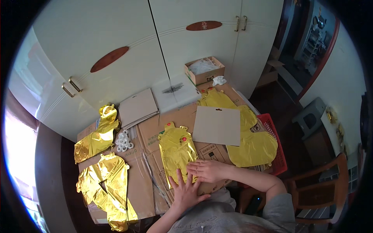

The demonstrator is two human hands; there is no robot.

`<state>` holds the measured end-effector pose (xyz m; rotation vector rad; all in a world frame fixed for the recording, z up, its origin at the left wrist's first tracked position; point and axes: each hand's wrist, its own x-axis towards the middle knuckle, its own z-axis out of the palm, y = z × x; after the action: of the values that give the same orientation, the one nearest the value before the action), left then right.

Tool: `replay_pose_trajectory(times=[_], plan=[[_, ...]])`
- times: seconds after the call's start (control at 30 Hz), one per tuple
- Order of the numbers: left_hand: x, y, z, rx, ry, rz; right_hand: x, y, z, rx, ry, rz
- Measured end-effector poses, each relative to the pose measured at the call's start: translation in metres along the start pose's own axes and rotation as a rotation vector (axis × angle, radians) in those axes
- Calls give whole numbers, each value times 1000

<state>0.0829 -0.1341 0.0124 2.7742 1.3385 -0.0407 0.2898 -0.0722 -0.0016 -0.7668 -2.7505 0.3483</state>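
Observation:
A flat gold foil balloon, folded into a long panel with small red marks, lies in front of me on the cardboard-covered table. My left hand rests at its near end, fingers spread, with nothing gripped. Across the balloon's lower right edge lies my right hand, its fingers stretched flat over the foil and close to the left fingertips. To the right, a grey-beige card sheet with a hanger hole partly covers more gold foil balloons.
More gold foil balloons lie on the left, near white rings. Stacked card sheets, a white flat box and an open carton of clear plastic line the cabinet side. A red crate and wooden chair stand right.

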Motion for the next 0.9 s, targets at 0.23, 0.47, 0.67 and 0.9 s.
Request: replay_pose_trajectory(times=[0.23, 0.47, 0.67, 0.9], plan=[[1, 0, -5, -42, 67, -1, 29, 43, -6, -78, -110, -16], [1, 0, -6, -54, 18, -10, 56, 87, 0, -146, -109, 20], [0, 0, -4, -56, 23, -14, 66, 97, -6, -194, -96, 51], [-1, -1, -3, -79, 20, -28, 73, 85, -21, -431, 51, 131]])
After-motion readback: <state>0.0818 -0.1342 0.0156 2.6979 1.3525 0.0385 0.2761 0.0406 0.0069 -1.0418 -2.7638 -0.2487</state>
